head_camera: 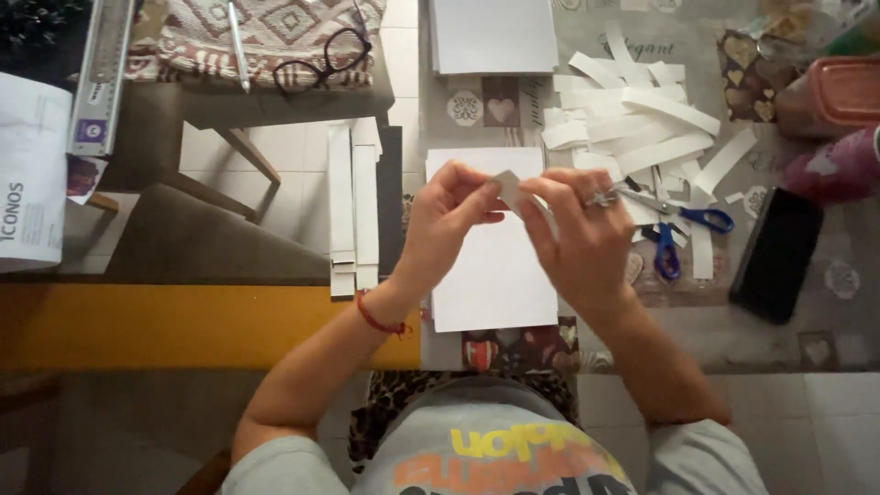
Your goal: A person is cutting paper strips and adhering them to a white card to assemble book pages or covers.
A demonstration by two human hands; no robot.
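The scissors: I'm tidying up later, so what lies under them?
The blue-handled scissors lie on white paper strips over a patterned tablecloth. The right hand covers the blade tips, so what lies beneath there is hidden.

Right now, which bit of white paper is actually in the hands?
The small folded white piece, pinched between the left hand and right hand above the white sheet; the cut strips lie untouched beyond.

Obscured and cropped items

Folded strip [510, 190] mostly hidden by both hands; red container [841, 90] cut off upper right; booklet [27, 174] cropped at left edge.
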